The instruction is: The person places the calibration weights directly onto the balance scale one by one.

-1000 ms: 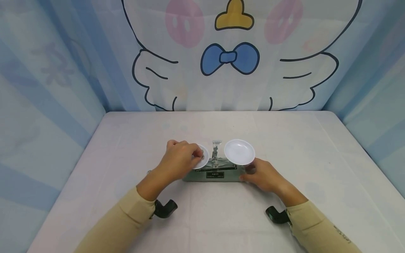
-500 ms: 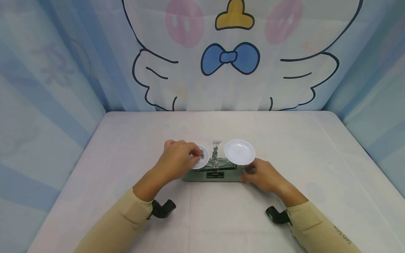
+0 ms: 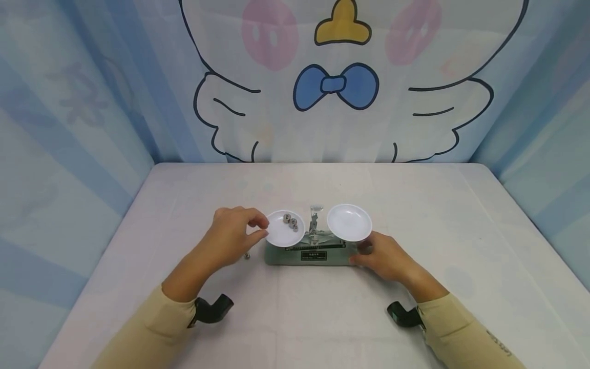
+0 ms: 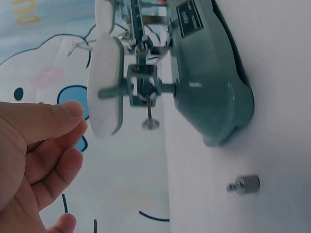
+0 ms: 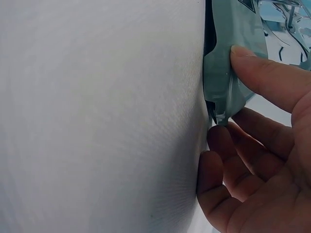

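Note:
A green balance scale (image 3: 286,258) with two white pans stands mid-table. Several small metal weights (image 3: 293,222) sit together on its left pan (image 3: 278,233); the right pan (image 3: 349,223) holds nothing. My left hand (image 3: 232,233) is at the left pan's outer rim, thumb and index finger a little apart with nothing between them. With the thumb on the front and fingers behind, my right hand (image 3: 386,257) grips the right end of the scale's base, as the right wrist view also shows. Another knobbed weight (image 4: 248,184) lies on the table off the base's left end.
A pale cloth (image 3: 322,318) covers the table. Printed curtains (image 3: 336,133) rise behind the table and at both sides. Black wrist cameras (image 3: 213,309) stick out inward from both tan sleeves (image 3: 152,328).
My left hand has let go of a weight on the left pan and drawn back to the left, uncovering the weights there. The right hand and the scale stay in place.

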The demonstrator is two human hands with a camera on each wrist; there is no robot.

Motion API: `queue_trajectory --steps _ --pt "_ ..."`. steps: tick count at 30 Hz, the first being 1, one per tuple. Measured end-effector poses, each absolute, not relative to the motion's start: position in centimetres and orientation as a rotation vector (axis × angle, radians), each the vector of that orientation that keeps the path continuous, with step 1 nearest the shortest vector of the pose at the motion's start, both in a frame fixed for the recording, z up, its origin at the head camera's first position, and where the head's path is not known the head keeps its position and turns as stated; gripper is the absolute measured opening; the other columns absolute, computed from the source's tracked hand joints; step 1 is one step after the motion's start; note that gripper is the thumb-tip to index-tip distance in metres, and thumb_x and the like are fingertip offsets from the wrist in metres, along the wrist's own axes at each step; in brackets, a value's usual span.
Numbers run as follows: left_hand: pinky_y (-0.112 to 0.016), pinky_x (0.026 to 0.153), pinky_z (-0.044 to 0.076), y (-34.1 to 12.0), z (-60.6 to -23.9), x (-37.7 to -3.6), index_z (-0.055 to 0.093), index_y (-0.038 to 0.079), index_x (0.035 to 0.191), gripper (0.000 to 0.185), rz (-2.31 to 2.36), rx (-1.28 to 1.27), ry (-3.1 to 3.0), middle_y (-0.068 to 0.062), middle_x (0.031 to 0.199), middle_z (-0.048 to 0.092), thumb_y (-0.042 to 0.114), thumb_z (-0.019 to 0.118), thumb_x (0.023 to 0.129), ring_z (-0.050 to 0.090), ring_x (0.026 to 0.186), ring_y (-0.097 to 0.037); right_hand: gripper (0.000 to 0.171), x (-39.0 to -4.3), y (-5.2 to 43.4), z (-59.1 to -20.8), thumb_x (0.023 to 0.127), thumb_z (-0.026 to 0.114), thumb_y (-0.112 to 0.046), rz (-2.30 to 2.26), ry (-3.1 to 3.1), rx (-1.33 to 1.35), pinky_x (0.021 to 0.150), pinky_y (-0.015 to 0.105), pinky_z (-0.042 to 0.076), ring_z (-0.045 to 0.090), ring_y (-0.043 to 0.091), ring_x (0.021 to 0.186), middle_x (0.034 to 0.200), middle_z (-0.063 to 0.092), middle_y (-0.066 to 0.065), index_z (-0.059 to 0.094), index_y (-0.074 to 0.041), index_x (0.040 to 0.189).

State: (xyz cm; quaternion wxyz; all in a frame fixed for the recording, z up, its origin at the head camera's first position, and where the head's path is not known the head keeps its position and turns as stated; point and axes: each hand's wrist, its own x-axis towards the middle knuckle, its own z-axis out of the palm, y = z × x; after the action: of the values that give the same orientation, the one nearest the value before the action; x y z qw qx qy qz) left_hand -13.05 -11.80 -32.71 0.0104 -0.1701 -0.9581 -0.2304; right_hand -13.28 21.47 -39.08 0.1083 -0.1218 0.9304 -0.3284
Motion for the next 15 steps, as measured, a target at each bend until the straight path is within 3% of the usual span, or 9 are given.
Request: queue_trajectory --steps 4,11,15 --pt "-0.052 0.099 0.037 -13.0 -33.0 -12.8 0.072 0.012 0.103 0.015 -0.746 -0.480 -3.019 -0.007 0.100 0.070 0.016 0.078 0.089 0.062 0.100 -0.028 0.058 -13.2 21.5 -39.1 0.083 0.080 -0.020 -0.964 2.735 -0.351 0.096 0.059 0.046 0.062 0.040 0.111 0.116 0.066 0.022 0.056 0.008 0.128" --pt "-0.043 0.090 0.053 -14.5 -34.2 -12.5 0.072 0.013 0.108 0.019 -0.830 -0.373 -3.137 -0.008 0.108 0.066 0.014 0.077 0.089 0.059 0.105 -0.029 0.059 -13.2 21.5 -39.1 0.083 0.080 -0.020 -0.973 2.728 -0.344 0.096 0.059 0.046 0.062 0.040 0.111 0.116 0.066 0.021 0.056 0.007 0.129" --pt "-0.044 0.091 0.053 -15.2 -35.4 -12.4 0.071 0.013 0.110 0.023 -0.871 -0.351 -3.178 -0.008 0.111 0.066 0.015 0.078 0.088 0.059 0.108 -0.029 0.059 -13.2 21.5 -39.1 0.083 0.080 -0.020 -0.974 2.727 -0.347 0.096 0.060 0.046 0.062 0.040 0.111 0.116 0.066 0.021 0.056 0.007 0.129"
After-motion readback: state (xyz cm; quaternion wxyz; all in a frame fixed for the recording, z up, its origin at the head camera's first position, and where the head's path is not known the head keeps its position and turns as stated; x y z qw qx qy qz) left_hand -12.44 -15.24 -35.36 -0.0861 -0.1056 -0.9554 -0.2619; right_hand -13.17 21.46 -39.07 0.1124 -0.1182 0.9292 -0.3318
